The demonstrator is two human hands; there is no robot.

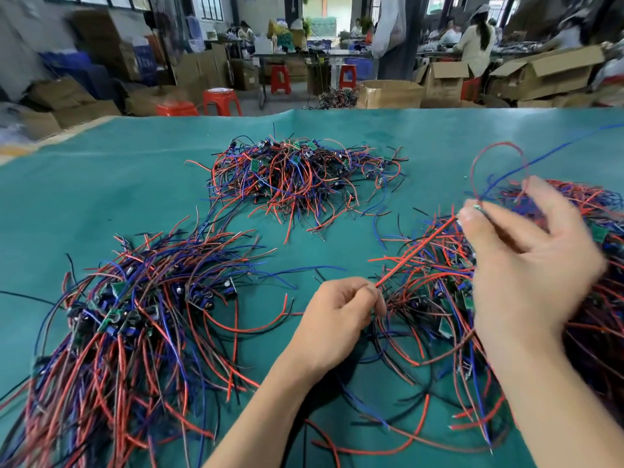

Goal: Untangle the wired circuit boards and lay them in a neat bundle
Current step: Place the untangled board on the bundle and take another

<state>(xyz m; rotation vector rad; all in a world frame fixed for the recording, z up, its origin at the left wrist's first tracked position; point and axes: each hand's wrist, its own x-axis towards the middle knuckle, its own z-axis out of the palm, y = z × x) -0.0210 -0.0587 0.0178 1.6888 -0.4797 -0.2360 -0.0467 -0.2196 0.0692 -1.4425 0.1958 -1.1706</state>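
A person's left hand (341, 315) pinches one end of a taut red wire (417, 249); the raised right hand (526, 261) pinches its other end above the tangled pile (449, 298) on the green mat (84, 204). A hard pull could drag neighbouring boards along or tighten snags. The combed bundle (135, 319) lies left.

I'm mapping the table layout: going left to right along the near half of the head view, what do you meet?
Combed bundle of red, blue and black wired boards → left hand pinching a taut red wire → raised right hand → tangled wire heap.
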